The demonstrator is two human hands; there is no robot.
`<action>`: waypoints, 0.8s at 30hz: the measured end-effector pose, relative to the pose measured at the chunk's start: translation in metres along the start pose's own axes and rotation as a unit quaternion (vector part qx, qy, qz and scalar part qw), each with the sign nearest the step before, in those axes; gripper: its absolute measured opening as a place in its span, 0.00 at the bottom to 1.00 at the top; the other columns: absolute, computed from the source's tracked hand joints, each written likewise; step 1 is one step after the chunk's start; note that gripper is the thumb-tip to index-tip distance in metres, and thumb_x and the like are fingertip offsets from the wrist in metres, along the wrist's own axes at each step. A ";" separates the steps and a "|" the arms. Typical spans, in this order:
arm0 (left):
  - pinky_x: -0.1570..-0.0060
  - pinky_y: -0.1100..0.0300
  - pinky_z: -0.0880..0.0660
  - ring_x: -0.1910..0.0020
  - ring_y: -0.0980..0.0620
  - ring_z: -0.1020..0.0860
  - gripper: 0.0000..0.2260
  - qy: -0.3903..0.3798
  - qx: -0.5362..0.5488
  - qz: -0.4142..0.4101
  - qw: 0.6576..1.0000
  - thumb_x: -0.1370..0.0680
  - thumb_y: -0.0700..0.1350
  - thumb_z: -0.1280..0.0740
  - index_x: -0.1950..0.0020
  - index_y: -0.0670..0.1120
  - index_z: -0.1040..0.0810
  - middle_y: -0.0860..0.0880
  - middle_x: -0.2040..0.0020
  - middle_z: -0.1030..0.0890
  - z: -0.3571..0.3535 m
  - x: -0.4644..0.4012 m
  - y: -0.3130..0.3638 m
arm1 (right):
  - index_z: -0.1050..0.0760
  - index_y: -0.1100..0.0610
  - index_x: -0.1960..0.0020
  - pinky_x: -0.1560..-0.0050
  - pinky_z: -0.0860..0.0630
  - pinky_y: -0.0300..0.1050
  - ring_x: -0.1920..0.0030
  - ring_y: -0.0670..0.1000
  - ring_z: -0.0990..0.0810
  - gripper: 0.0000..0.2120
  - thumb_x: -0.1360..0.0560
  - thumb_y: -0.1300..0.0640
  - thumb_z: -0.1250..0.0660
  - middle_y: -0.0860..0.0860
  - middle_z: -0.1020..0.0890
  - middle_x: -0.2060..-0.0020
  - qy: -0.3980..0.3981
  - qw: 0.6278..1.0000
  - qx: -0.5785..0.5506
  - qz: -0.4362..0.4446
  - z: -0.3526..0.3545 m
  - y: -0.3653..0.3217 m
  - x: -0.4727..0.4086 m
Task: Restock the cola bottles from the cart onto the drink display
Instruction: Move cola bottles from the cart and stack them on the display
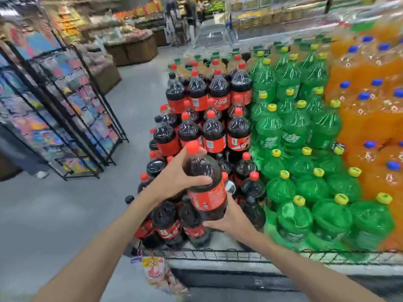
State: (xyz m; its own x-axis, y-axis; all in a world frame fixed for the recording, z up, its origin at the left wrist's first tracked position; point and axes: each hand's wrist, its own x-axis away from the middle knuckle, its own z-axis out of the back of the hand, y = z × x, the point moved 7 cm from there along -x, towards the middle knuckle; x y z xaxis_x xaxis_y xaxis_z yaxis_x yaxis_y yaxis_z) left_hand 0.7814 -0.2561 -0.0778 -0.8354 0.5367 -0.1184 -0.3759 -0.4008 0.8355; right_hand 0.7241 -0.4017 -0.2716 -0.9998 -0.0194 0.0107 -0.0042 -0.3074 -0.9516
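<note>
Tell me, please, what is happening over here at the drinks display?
A person is holding one cola bottle with both hands: the left hand grips its upper body, the right hand supports its base. It is held tilted in front of the stacked cola bottles, not yet set down. Green bottles and orange bottles stand to the right.

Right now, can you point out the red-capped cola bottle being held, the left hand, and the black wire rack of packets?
Held red-capped cola bottle (206,198): head view, on its red label.
Left hand (174,177): head view, back of the hand.
Black wire rack of packets (72,101): head view, on a front upright bar.
</note>
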 end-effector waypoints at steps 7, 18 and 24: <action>0.29 0.50 0.27 0.34 0.56 0.21 0.32 -0.168 -0.001 -0.059 0.984 0.31 0.48 0.17 0.31 0.54 0.26 0.55 0.35 0.19 -0.017 -0.047 -0.038 | 0.34 0.45 0.30 0.39 0.27 0.30 0.38 0.30 0.24 0.47 0.41 0.52 0.11 0.38 0.21 0.38 0.171 0.982 -0.008 -0.081 -0.016 0.026 0.006; 0.31 0.44 0.25 0.36 0.53 0.19 0.31 -0.253 0.007 -0.095 0.963 0.31 0.47 0.16 0.32 0.53 0.25 0.54 0.37 0.17 -0.041 -0.077 -0.070 | 0.44 0.58 0.20 0.29 0.29 0.45 0.29 0.46 0.27 0.57 0.39 0.52 0.12 0.50 0.27 0.30 0.284 0.950 -0.029 -0.129 -0.044 0.058 0.006; 0.31 0.44 0.25 0.35 0.54 0.20 0.31 -0.262 0.003 -0.092 0.961 0.31 0.48 0.16 0.32 0.54 0.25 0.55 0.37 0.18 -0.056 -0.077 -0.090 | 0.43 0.57 0.20 0.29 0.30 0.39 0.29 0.44 0.27 0.55 0.36 0.54 0.13 0.48 0.26 0.30 0.287 0.949 -0.039 -0.121 -0.054 0.078 0.005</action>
State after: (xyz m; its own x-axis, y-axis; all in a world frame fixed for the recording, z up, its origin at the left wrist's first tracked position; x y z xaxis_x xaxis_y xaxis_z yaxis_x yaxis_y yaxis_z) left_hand 0.8573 -0.3026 -0.1740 -0.4377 0.8989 0.0216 -0.4936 -0.2603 0.8298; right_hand 0.7180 -0.3747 -0.3619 -0.8164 0.5713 0.0842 -0.2152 -0.1656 -0.9624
